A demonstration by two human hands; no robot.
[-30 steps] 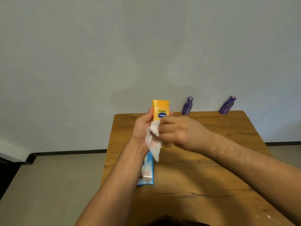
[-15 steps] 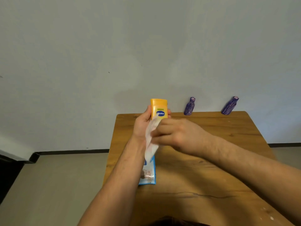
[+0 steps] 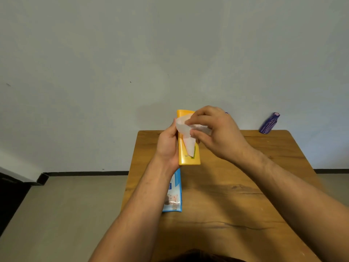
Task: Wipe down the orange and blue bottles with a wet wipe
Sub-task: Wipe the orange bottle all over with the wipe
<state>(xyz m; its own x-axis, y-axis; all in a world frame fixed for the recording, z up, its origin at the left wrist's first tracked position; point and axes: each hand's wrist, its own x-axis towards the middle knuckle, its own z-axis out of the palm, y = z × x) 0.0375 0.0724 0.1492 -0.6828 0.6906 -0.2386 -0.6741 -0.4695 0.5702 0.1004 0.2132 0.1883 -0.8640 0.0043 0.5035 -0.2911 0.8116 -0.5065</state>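
Observation:
My left hand [image 3: 167, 146] grips the orange bottle [image 3: 186, 156] from its left side and holds it upright above the wooden table [image 3: 226, 195]. My right hand [image 3: 213, 132] pinches a white wet wipe [image 3: 186, 132] against the upper front of that bottle. The wipe hangs down over the bottle's label. One blue bottle [image 3: 269, 123] stands at the table's far right edge by the wall. A second blue bottle [image 3: 226, 113] is almost fully hidden behind my right hand.
A blue and white wet-wipe pack [image 3: 172, 193] lies flat near the table's left edge, partly under my left forearm. A plain wall rises right behind the table. Grey floor lies to the left.
My right hand has moved the wipe up from the bottle's middle to its top. The lower part of the orange bottle now shows, and the nearer blue bottle is covered by my hand.

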